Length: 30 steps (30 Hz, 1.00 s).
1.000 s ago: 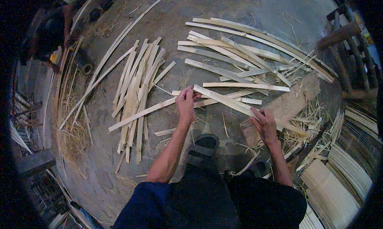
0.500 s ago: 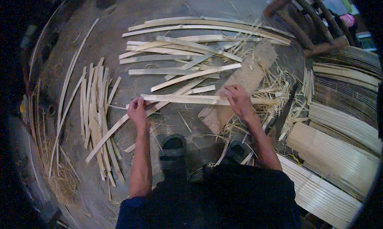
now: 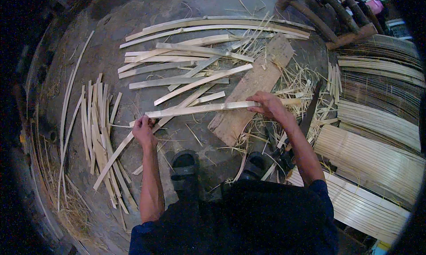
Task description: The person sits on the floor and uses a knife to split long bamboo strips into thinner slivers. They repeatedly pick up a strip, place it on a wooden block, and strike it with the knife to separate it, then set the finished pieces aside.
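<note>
A long pale bamboo strip (image 3: 199, 108) is held across in front of me, its right end slightly higher than its left. My left hand (image 3: 144, 130) pinches it near the left end. My right hand (image 3: 268, 106) grips it further along, fingers closed on it, and the strip runs on past that hand to the right. Below the right hand lies a worn wooden board (image 3: 262, 79), tilted across the floor. Several loose bamboo strips (image 3: 177, 81) lie on the ground beyond my hands, and one slants beneath the held strip.
At the left lies a pile of narrow strips (image 3: 100, 135). Curly shavings (image 3: 306, 81) surround a dark long blade (image 3: 312, 106) on the right. Flat bundles of slats (image 3: 368, 153) line the right side. A wooden frame (image 3: 350, 35) stands far right. My sandalled feet (image 3: 185, 166) are below.
My right hand has shifted rightward along the strip, and the strip now tilts up to the right. The left hand still holds its end, slightly lower. The whole view has shifted a little.
</note>
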Each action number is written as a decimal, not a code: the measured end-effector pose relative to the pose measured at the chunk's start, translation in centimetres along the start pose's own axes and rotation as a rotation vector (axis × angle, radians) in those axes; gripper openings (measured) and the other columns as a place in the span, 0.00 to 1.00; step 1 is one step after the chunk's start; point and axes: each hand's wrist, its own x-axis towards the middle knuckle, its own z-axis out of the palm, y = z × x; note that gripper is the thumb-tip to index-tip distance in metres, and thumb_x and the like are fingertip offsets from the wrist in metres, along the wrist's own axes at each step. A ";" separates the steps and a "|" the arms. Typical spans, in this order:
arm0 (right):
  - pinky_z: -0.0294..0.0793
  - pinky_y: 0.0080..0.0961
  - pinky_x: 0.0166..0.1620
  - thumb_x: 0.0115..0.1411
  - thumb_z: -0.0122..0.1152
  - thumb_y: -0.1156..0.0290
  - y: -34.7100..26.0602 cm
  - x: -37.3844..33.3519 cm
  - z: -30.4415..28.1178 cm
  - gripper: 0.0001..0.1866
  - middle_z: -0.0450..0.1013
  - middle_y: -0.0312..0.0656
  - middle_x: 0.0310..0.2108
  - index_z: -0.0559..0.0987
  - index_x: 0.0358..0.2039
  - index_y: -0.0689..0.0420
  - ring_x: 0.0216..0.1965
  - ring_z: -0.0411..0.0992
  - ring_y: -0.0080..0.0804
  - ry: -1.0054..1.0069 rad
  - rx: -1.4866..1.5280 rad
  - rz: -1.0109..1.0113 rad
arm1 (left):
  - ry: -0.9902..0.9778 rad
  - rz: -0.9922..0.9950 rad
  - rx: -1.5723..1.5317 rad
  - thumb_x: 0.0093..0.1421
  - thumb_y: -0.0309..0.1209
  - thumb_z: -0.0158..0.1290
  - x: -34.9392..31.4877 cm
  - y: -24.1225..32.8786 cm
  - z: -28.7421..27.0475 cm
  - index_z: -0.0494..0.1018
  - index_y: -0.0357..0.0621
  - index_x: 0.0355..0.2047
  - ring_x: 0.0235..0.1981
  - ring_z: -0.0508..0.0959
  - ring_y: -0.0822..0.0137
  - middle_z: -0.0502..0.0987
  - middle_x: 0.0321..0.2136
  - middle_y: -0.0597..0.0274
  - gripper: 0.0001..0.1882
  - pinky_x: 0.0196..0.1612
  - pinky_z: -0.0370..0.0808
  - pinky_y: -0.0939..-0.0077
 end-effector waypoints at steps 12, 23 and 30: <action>0.70 0.34 0.34 0.52 0.59 0.57 0.0 1.0 -2.9 0.17 0.74 0.49 0.26 0.78 0.31 0.61 0.29 0.73 0.41 -0.224 0.179 0.293 | -0.098 0.017 0.127 0.58 0.32 0.53 0.7 -0.3 -1.0 0.71 0.31 0.35 0.21 0.75 0.70 0.75 0.21 0.58 0.13 0.27 0.73 0.77; 0.71 0.40 0.37 0.48 0.60 0.56 -3.3 4.4 -8.0 0.18 0.75 0.49 0.32 0.77 0.31 0.59 0.34 0.74 0.47 -0.259 -0.241 0.338 | -0.947 0.954 0.688 0.49 0.37 0.61 -11.5 10.0 17.5 0.63 0.38 0.52 0.50 0.69 0.49 0.68 0.48 0.43 0.32 0.52 0.66 0.61; 0.71 0.45 0.40 0.48 0.60 0.60 -6.1 5.5 -8.4 0.22 0.74 0.52 0.36 0.71 0.41 0.59 0.38 0.73 0.51 -0.071 -0.260 0.318 | -1.063 0.810 0.914 0.53 0.35 0.55 -13.7 5.2 25.4 0.66 0.34 0.41 0.36 0.75 0.47 0.75 0.33 0.44 0.20 0.36 0.70 0.57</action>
